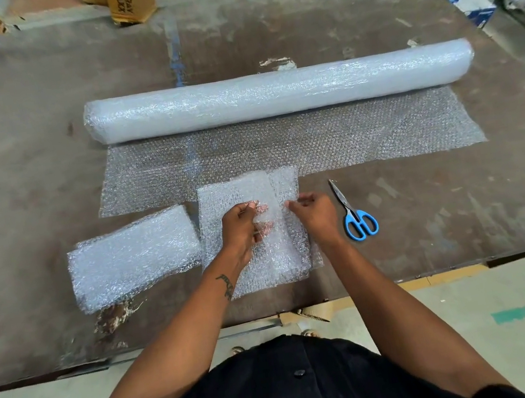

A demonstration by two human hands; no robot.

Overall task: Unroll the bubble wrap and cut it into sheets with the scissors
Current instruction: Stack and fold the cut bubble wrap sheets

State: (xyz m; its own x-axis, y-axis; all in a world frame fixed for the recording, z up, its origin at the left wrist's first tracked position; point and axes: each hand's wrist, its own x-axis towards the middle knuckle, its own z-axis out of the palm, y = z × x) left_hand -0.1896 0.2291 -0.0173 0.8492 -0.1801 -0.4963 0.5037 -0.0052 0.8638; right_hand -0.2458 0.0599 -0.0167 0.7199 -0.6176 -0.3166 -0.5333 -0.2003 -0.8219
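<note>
The cut sheet [253, 235] lay on the desk [34, 132] before the roll [278, 92], and both hands' fingers [257, 208] pinched its folded middle. It looked light, soft and limp, so holding it by the edges seemed best.

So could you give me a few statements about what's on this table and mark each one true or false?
1. The scissors are in the right hand. False: they lie on the table, to the right of that hand.
2. Both hands hold a cut sheet of bubble wrap. True: the left hand and the right hand both pinch it.
3. The roll is fully wound up. False: a stretch of wrap lies unrolled in front of it.
4. A stack of sheets lies left of the hands. True.
5. The scissors have red handles. False: they are blue.
</note>
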